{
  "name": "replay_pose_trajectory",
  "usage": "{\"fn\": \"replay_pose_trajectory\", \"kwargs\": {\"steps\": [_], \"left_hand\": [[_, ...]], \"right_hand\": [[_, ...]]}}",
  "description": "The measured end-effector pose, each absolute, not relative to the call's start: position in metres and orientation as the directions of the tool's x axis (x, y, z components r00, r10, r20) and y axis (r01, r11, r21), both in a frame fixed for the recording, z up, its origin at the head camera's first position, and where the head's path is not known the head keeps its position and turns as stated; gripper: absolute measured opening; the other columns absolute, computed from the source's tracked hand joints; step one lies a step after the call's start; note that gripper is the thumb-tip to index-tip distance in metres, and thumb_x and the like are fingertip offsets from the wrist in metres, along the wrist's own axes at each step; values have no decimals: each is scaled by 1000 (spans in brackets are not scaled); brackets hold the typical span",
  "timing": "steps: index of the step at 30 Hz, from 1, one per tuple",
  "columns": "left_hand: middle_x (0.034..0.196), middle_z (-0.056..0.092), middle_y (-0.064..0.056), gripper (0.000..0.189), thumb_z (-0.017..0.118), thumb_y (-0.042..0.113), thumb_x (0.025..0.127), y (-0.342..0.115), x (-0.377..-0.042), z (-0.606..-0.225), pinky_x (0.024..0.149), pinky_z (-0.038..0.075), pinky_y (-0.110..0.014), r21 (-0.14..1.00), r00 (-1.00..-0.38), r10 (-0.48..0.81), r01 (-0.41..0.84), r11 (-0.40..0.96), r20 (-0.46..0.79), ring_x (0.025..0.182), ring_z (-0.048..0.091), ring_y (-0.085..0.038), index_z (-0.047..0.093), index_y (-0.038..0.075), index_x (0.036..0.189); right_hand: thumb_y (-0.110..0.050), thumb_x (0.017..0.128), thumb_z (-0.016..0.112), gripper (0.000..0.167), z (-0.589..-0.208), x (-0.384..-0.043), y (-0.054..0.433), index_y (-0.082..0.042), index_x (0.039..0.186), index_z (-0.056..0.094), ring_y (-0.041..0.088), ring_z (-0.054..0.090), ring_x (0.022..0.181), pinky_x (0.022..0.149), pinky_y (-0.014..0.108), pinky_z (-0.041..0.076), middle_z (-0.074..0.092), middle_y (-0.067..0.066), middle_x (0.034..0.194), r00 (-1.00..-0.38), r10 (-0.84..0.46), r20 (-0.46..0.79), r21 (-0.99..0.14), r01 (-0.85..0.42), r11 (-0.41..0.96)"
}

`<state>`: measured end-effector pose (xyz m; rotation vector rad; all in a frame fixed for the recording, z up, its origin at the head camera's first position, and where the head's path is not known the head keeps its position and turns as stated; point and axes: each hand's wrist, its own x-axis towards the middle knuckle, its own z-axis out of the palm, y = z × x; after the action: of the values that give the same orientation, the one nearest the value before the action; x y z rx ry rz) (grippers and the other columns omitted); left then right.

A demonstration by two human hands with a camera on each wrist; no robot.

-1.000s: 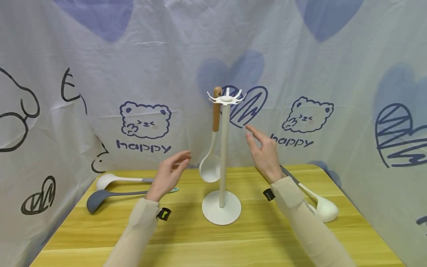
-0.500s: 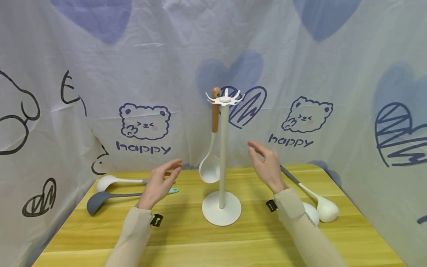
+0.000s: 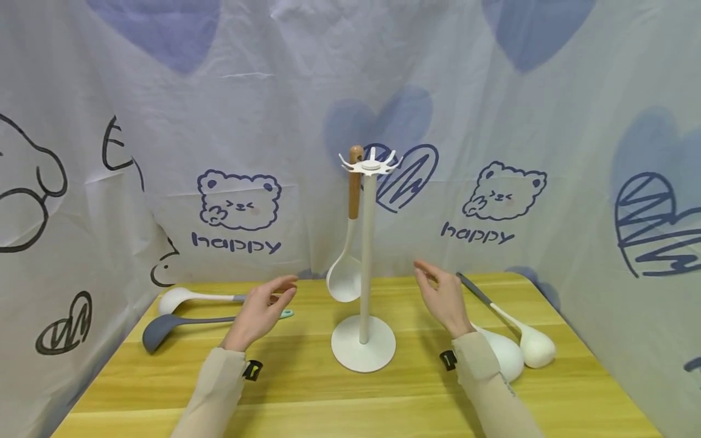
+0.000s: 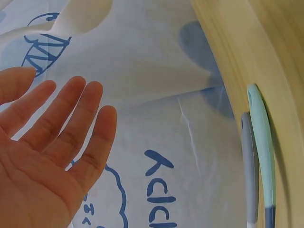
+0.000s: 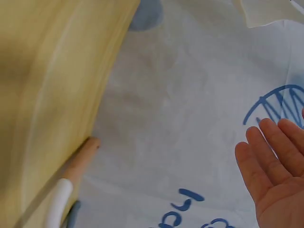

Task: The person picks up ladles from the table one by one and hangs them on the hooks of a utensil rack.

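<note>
A white stand (image 3: 366,255) with a ring of hooks rises from a round base. On its left side hangs a white ladle (image 3: 344,278) with a wooden handle. My left hand (image 3: 261,310), fingers relaxed and holding nothing, hovers above the handles of a white ladle (image 3: 176,298) and a dark grey ladle (image 3: 157,333). The latter's handle has a mint-green end (image 4: 260,128). To the stand's right, my right hand (image 3: 445,301) is also relaxed and holds nothing. Near it lie a white ladle (image 3: 537,348) with a grey handle and another (image 3: 508,360), partly behind my sleeve.
The wooden table (image 3: 361,407) has a printed cloth (image 3: 306,121) hanging behind it and at both sides. In the right wrist view, a wooden handle end (image 5: 84,156) lies by the table's far edge.
My right hand has come down from beside the stand's upper part toward the table. My left hand has drawn back to the left and lower. The hanging ladle stays in place.
</note>
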<state>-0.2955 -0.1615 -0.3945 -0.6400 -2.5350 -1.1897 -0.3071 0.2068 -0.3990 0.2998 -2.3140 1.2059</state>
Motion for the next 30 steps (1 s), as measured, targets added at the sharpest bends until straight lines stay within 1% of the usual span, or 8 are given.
{"fn": "replay_pose_trajectory", "kwargs": {"steps": [6,10,13,16,21,24,27,30], "left_hand": [[121,68,-14,36,53,21,102,-169,-298,-399,91,55,-48,631,-895,256,440,639,364,105,66,-30,57,8,135],[125,65,-17,40,52,26,102,-179,-300,-406,96,51,-55,571,-919,231,381,727,319,112,63,-36,54,7,138],[129,63,-19,42,52,28,102,-189,-301,-411,100,47,-58,532,-935,193,331,779,298,117,59,-39,53,7,139],[130,61,-22,43,52,27,102,-199,-302,-413,101,45,-60,505,-948,172,290,813,267,119,57,-42,53,5,139],[135,56,-25,45,53,23,101,-212,-306,-416,104,42,-61,452,-971,154,222,864,182,123,52,-45,51,-1,139],[136,54,-28,46,55,23,100,-216,-308,-421,105,39,-63,389,-979,159,196,900,126,125,50,-49,51,-5,136],[134,54,-31,46,56,22,98,-221,-308,-428,104,38,-66,321,-985,152,171,931,85,122,49,-52,52,-7,134],[132,54,-32,45,58,20,97,-225,-308,-437,103,34,-69,269,-989,128,144,952,77,121,49,-53,53,-7,133]], "right_hand": [[-26,103,51,38,-413,-306,216,-4,132,60,36,60,120,98,46,52,61,17,134,-887,37,461,-729,-355,585],[-26,103,51,37,-420,-306,221,-5,131,61,37,61,119,98,47,53,62,17,133,-892,43,450,-728,-338,597],[-29,103,51,38,-422,-306,223,-7,131,62,36,62,117,97,48,53,63,15,131,-888,36,458,-715,-345,608],[-33,103,50,39,-423,-306,226,-10,132,62,36,62,117,97,50,52,63,14,132,-899,40,437,-719,-322,617],[-32,103,49,38,-425,-306,232,-12,132,62,37,62,117,98,53,51,62,14,133,-915,41,402,-713,-285,640],[-31,103,50,38,-427,-307,234,-12,132,62,38,63,116,95,52,53,61,16,134,-917,30,399,-695,-281,662],[-29,102,52,37,-432,-308,233,-10,132,62,38,63,116,95,52,53,61,17,133,-911,6,412,-676,-302,673],[-26,101,55,35,-433,-309,229,-8,130,64,38,60,120,99,52,50,61,16,134,-900,-18,435,-658,-332,676]]}}
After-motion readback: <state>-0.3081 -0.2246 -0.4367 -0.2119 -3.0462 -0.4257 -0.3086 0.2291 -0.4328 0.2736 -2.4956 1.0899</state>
